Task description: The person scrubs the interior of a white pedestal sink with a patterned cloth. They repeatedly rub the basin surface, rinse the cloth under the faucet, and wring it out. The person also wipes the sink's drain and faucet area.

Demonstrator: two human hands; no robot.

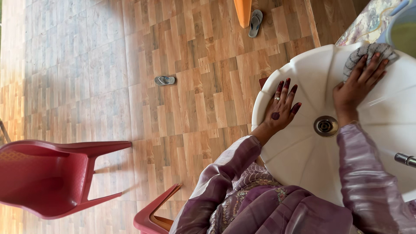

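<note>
A white fluted washbasin [303,156] fills the right side of the head view, with a metal drain [325,126] at its middle. My left hand [282,108] lies flat on the basin's left rim, fingers spread, a ring on one finger. My right hand [359,84] presses a grey striped cloth [368,54] against the basin's far inner wall near the rim. Both arms wear shiny purple sleeves.
A metal tap [405,160] juts in at the right edge. Red plastic chairs [47,177] stand at the lower left on wood-pattern floor tiles. Two grey sandals [165,80] lie on the floor, one [255,22] beside an orange leg at the top.
</note>
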